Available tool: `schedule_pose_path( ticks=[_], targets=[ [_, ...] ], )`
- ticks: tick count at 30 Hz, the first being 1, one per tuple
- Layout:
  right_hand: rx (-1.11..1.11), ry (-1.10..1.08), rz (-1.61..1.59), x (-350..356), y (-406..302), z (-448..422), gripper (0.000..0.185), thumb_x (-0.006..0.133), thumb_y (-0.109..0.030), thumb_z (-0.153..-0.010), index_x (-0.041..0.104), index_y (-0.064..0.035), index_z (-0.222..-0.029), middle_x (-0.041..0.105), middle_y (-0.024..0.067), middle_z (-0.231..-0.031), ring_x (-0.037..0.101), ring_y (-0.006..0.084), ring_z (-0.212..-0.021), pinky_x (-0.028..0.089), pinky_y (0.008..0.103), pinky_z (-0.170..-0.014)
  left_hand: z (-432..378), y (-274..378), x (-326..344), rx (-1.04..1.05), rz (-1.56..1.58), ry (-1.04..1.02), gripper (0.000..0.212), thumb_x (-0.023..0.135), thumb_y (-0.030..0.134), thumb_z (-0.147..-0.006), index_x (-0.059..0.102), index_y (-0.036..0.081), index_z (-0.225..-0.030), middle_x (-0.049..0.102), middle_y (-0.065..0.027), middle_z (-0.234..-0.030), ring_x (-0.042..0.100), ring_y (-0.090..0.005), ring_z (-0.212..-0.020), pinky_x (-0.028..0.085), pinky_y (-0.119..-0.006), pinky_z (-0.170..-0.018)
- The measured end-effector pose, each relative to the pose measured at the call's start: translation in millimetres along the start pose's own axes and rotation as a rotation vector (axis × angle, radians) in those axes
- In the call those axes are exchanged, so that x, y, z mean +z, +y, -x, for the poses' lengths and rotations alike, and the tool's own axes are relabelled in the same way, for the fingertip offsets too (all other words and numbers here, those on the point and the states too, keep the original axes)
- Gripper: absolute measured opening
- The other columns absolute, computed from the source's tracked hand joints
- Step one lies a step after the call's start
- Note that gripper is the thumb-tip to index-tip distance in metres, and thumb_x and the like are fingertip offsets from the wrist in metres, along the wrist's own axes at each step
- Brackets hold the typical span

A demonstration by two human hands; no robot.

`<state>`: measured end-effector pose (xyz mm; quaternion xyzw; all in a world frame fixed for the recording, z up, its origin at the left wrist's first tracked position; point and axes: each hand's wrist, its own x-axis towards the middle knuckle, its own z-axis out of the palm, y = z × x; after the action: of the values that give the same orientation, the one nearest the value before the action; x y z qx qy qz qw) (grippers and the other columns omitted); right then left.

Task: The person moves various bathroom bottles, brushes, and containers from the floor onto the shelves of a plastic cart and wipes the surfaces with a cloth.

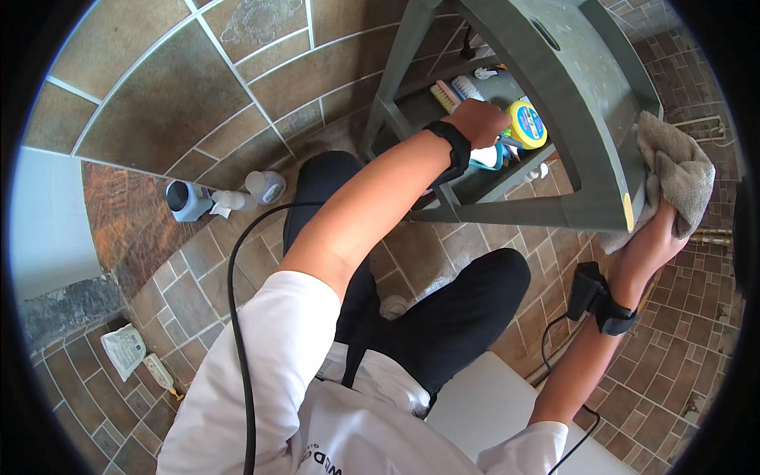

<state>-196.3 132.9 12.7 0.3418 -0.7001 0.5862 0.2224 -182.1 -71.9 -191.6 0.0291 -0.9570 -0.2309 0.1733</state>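
Observation:
My left hand (478, 122) reaches through the open side of a grey-green shelf unit (510, 211), over its lower shelf. Its fingers are curled, and a dark handle-like piece shows beside them; whether they grip it is hidden. Around that hand lie a pink-backed scrubbing brush (443, 95), a white-bristled brush (468, 88), a round yellow tub (527, 124) bearing writing, and a teal-and-white item (487, 157). At the unit's right end, my right hand (650, 240) holds a crumpled grey-brown cloth (677, 169) against the outer edge of the upper board.
By the tiled wall stand a black-capped bottle (187, 202), a small white bottle (233, 200) and a whitish jar (265, 186). A white packet (123, 351) and a tube (159, 374) lie lower left. A black cable (233, 285) crosses my left arm. Pipes (709, 237) run at right.

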Motion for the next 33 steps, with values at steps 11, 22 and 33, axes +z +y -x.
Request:
schedule_pose_path(
  ticks=[11,22,33],
  targets=[
    [-0.159,-0.102,0.081,9,-8,-1,0.028,0.050,-0.004,-0.083,0.055,0.0063,-0.108,0.058,0.0125,-0.109,0.053,0.0219,-0.102,0.040,0.0321,-0.091,52,23,-27,0.116,-0.182,0.284,0.028,0.056,0.010,-0.072,0.060,0.007,-0.100,0.060,-0.0098,-0.089,0.058,-0.0255,-0.087,0.047,-0.039,-0.072],
    [-0.253,-0.270,0.046,33,-43,14,0.029,0.036,-0.001,-0.086,0.053,0.0106,-0.106,0.057,0.0182,-0.110,0.055,0.0246,-0.102,0.040,0.0337,-0.095,201,65,-115,-0.109,-0.007,0.406,0.031,0.064,0.012,-0.072,0.057,0.009,-0.102,0.053,-0.0042,-0.082,0.053,-0.0202,-0.079,0.043,-0.033,-0.064],
    [-0.107,-0.085,0.094,33,-41,15,0.030,0.038,-0.005,-0.086,0.053,0.0099,-0.106,0.057,0.0186,-0.109,0.056,0.0255,-0.098,0.045,0.0351,-0.089,458,27,-111,-1.145,0.492,0.521,0.037,0.064,0.017,-0.081,0.054,0.006,-0.116,0.060,-0.0068,-0.099,0.056,-0.0145,-0.087,0.045,-0.028,-0.078]
  ],
)
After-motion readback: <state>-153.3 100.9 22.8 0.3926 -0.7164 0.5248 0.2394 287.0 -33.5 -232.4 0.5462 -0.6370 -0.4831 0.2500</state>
